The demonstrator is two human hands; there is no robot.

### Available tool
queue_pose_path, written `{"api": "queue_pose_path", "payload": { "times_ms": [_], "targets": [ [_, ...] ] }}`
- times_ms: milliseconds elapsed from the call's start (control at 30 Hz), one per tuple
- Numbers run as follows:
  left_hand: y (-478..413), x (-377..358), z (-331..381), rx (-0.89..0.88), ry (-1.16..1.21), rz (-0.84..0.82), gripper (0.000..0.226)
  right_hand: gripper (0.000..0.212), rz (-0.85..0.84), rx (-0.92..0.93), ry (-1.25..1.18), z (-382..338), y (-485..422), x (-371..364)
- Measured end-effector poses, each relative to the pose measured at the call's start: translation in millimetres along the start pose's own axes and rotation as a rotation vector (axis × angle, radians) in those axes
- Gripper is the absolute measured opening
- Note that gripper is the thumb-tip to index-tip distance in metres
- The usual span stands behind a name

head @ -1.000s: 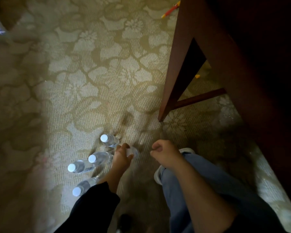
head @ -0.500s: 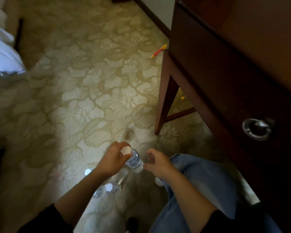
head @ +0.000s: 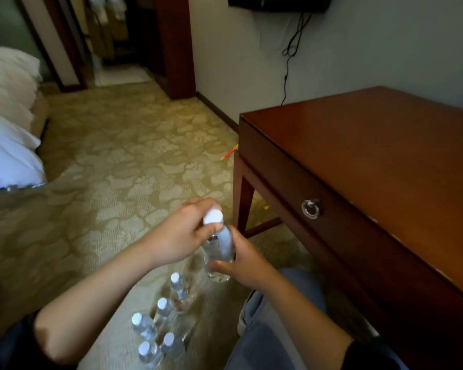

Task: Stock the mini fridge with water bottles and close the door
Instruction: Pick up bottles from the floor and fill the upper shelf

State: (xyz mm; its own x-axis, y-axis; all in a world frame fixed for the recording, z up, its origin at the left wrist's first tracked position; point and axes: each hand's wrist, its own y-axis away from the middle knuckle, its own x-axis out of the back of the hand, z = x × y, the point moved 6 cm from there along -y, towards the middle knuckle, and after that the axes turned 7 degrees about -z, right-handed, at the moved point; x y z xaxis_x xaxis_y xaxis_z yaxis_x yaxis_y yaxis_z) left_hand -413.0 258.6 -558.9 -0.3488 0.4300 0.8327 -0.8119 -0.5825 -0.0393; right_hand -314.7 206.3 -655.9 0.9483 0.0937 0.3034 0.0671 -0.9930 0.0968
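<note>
Clear water bottle (head: 221,247): left fingers (head: 196,206) grasp its neck, right fingers (head: 222,265) its base.

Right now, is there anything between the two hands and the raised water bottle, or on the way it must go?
Nothing between them: the left hand grips the water bottle near its cap, and the right hand holds its lower part. No mini fridge shows in this view, so the way there cannot be judged.

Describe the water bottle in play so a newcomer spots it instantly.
Find the wooden desk on the right; left of its front leg, two hands meet. The water bottle they hold, left hand at its neck, right hand at its base, is the only one lifted; five other bottles stand on the carpet.
</note>
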Motion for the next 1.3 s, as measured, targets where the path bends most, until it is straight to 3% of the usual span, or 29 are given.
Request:
{"api": "queue_pose_path", "payload": {
  "times_ms": [100, 233, 400, 633, 767, 1033, 1300],
  "targets": [
    [-2, 27, 39, -0.102, 0.006, 0.052, 0.029, 0.058, 0.085, 0.097, -0.077, -29, 21, 15],
    [0, 53, 86, -0.202, 0.091, 0.18, 0.011, 0.053, 0.211, 0.174, -0.074, -63, 48, 43],
    [0, 55, 120, -0.285, 0.226, 0.278, 0.02, 0.035, 0.34, 0.205, 0.023, -91, 86, 73],
    [-8, 21, 156, -0.316, 0.539, 0.147, 0.026, 0.018, 0.519, 0.243, -0.045, -130, 145, 124],
    [-15, 3, 197, -0.421, 0.556, 0.038, 0.049, 0.022, 0.632, 0.221, -0.049, -155, 179, 159],
    [-44, -7, 302, -0.569, 0.606, 0.047, 0.072, 0.039, 0.852, 0.183, 0.089, -201, 259, 228],
    [-64, -12, 416, -0.74, 0.726, 0.069, 0.072, 0.02, 0.925, 0.201, 0.166, -244, 356, 285]
  ]
}}
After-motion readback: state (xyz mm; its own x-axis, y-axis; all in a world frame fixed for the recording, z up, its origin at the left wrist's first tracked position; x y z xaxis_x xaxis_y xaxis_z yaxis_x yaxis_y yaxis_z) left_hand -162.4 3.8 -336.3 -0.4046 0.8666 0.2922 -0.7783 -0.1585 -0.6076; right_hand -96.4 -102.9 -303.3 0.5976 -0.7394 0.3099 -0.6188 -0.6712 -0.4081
